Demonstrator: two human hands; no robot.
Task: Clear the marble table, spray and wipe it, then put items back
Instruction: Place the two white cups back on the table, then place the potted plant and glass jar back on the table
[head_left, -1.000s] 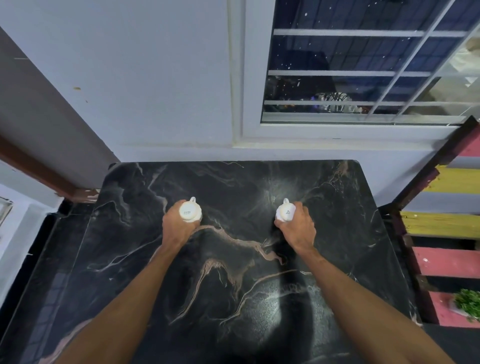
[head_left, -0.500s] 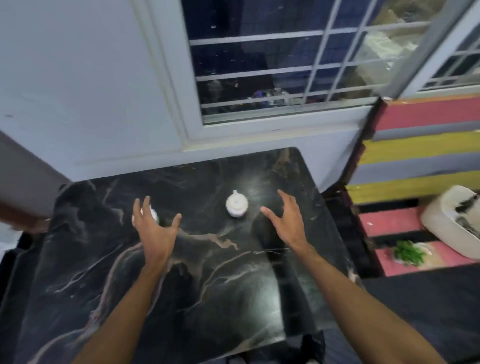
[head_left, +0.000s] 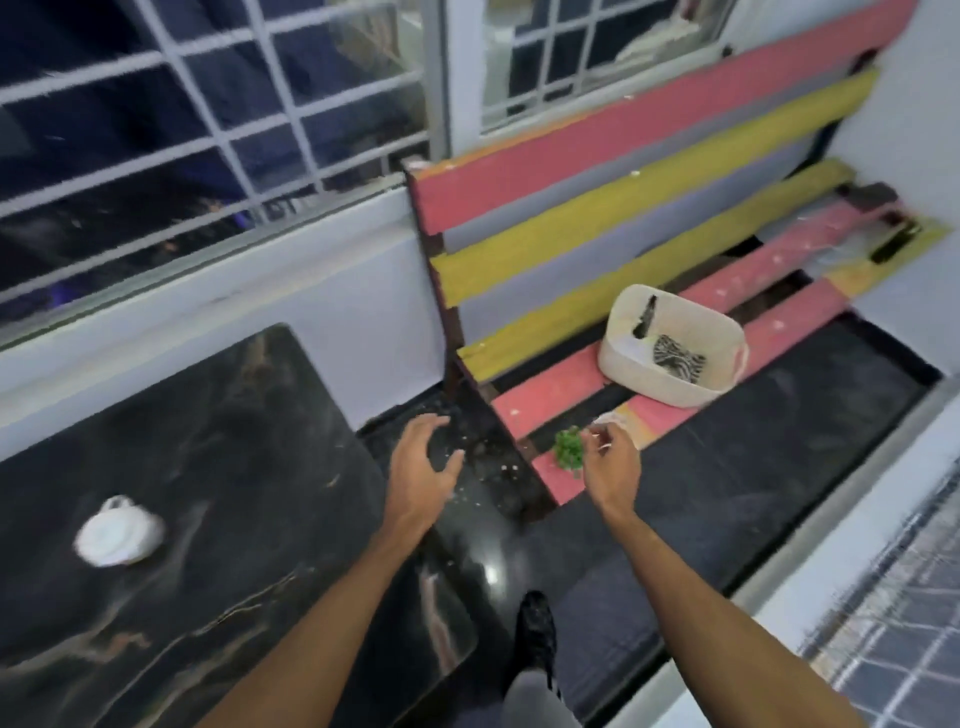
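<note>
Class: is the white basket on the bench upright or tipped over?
Upright: the white basket rests on the bench, mouth upward, striped cloth inside.

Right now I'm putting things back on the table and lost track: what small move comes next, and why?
Probably close the right hand on the small green plant lying on the pink bench slat; both hands are empty, and only one white jar shows on the black marble table.

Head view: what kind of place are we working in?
Probably a home balcony or veranda: a barred window beside a painted slatted bench, a black marble table against the wall, and a small green plant on the bench.
</note>
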